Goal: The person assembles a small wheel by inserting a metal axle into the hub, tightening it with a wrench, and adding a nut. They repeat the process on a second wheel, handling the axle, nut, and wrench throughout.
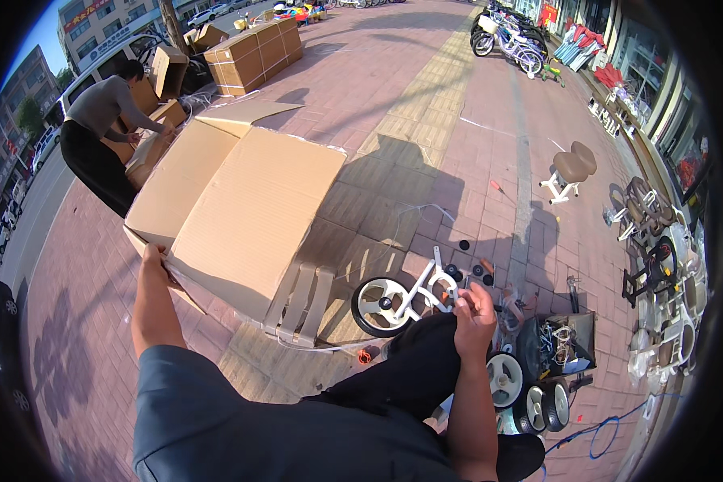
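My left hand (156,259) grips the near left edge of a large open cardboard box (253,213), fingers partly hidden behind the board. The box stands tilted, its flaps spread. My right hand (475,315) is raised over my knee with its fingers curled toward the thumb; what they hold, if anything, I cannot make out. Just beyond its fingertips is a white metal frame (416,291) with a black-tyred white wheel (380,306). Brown slatted pieces (300,301) lean against the box's near side.
Loose wheels (506,379) and a tool box (574,341) lie at my right. Small black parts (464,245) and a screwdriver (498,186) rest on the paving. A brown-seated white part (570,171) stands farther right. Another person (104,120) bends over cartons at far left.
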Tool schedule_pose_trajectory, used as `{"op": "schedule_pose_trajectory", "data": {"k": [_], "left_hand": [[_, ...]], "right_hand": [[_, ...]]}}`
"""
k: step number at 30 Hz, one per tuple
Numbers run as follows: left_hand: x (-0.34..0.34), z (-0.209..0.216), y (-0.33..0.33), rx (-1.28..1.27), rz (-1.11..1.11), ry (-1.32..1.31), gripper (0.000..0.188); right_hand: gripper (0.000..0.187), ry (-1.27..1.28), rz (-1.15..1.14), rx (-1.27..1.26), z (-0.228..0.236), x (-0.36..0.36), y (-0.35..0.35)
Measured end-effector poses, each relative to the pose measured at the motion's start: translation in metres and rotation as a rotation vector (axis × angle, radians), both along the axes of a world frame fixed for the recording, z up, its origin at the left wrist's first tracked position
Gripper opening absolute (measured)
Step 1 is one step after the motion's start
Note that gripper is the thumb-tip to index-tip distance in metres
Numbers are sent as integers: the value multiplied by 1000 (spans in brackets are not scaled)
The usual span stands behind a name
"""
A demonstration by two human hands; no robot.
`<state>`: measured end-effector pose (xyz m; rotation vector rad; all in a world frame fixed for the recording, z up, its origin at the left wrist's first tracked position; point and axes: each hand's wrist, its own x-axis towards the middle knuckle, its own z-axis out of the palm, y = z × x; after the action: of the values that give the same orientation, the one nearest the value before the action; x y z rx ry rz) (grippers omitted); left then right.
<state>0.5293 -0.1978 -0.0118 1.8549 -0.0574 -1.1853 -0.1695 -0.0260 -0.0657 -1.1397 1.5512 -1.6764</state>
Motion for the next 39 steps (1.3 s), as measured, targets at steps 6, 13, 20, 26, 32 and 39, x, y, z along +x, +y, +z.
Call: {"op": "schedule_pose_trajectory", "data": {"k": [6,13,20,26,32,39], "left_hand": [[-2,-8,147,-236,-173,341,59],[-71,-37,155,-576,-8,264,40],[-23,-35,3,-517,14,135,37],[19,-22,-193,-651,-107,198,89],[-48,-108,-210,-339,-356,36,92],[-134,-193,-143,-173,-522,-145,65]], "right_hand": [[41,-45,34,-33,3,3,6],[42,122,118,-16,15,14,-3],[41,99,70,60,16,22,-9],[36,-95,-61,-23,9,0,4],[34,-265,-564,132,-19,-103,69],[30,-538,-818,550,-133,-147,162]]}}
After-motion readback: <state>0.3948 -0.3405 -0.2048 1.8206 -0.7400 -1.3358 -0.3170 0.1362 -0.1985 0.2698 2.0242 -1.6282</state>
